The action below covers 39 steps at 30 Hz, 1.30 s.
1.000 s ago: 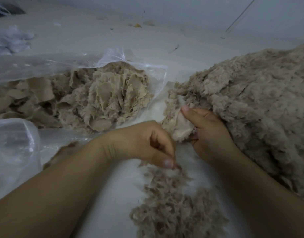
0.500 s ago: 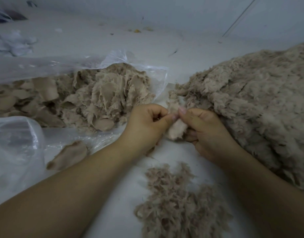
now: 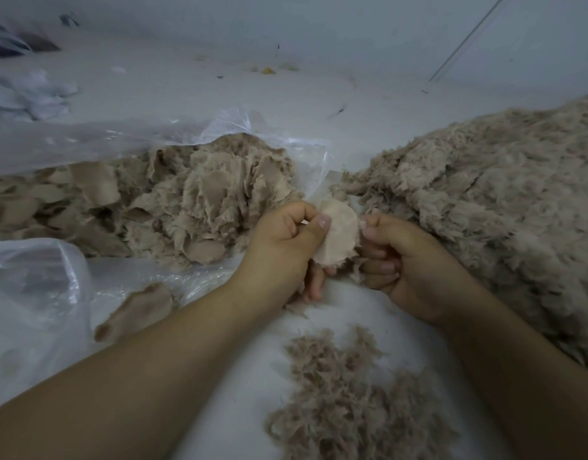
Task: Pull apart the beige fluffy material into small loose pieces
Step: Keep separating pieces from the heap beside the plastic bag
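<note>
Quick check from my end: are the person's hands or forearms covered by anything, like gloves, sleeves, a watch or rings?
Nothing is worn. The left hand and right hand are bare, no gloves, with short, unpainted-looking nails. Both forearms are uncovered to the frame edge: no sleeves, watch or bracelet. No rings show on the visible fingers.

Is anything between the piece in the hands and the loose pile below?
Nothing visible. The piece, pinched by the left hand and right hand, hangs over bare white surface; the loose pile lies nearer.
</note>
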Tool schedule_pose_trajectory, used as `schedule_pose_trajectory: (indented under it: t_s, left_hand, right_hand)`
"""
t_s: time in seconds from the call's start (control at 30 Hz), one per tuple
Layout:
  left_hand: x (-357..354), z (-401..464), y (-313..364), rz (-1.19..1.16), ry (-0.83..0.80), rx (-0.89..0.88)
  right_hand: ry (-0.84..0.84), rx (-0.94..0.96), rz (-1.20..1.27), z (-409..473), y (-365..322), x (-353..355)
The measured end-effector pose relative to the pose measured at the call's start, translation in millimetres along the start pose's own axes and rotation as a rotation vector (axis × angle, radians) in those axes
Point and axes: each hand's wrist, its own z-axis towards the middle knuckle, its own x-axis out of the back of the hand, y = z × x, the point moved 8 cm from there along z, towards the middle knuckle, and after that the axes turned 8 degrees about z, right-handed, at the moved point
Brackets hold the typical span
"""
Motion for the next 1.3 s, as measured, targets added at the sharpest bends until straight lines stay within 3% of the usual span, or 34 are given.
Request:
schedule_pose_trajectory:
  t_s: [0.1, 0.2, 0.33, 0.53, 0.63, 0.77, 0.9, 1.0, 1.1, 1.2, 1.3]
  left_hand:
    - [-6, -1, 3, 0.013, -0.033, -0.039]
    - [-1, 1, 7, 0.052, 0.052, -0.067]
    - [17, 3, 10, 0.079, 0.241, -0.083]
    - [11, 6, 11, 0.211, 0.221, -0.143]
    - [17, 3, 25, 0.266, 0.310, -0.264]
    - [55, -4, 53, 0.556, 0.601, -0.442]
    - [72, -3, 56, 1.102, 0.723, -0.339]
    - [66, 9, 43, 1.533, 0.568, -0.148]
    - [57, 12, 31, 1.738, 0.372, -0.036]
    - [48, 8, 43, 1.704, 0.378, -0.144]
    - [28, -4, 58, 1.488, 0.419, -0.465]
  right_hand:
    - [-0.017, 0.029, -0.119, 0, 2, -3]
    - [0.000, 0.059, -0.262, -2, 3, -4]
    - [0.020, 0.051, -0.266, 0, 2, -4]
    - [-0.002, 0.061, -0.235, 1, 2, -7]
    - [0.018, 0.093, -0.279, 0, 1, -5]
    - [0.028, 0.066, -0.315, 2, 3, -3]
    - [0.066, 0.059, -0.315, 1, 3, -3]
    - [0.107, 0.062, -0.301, 0, 2, -4]
    - [0.136, 0.066, -0.273, 0, 1, -4]
    - [0.111, 0.059, -0.258, -3, 0, -5]
    - [0.097, 0.039, -0.266, -5, -1, -6]
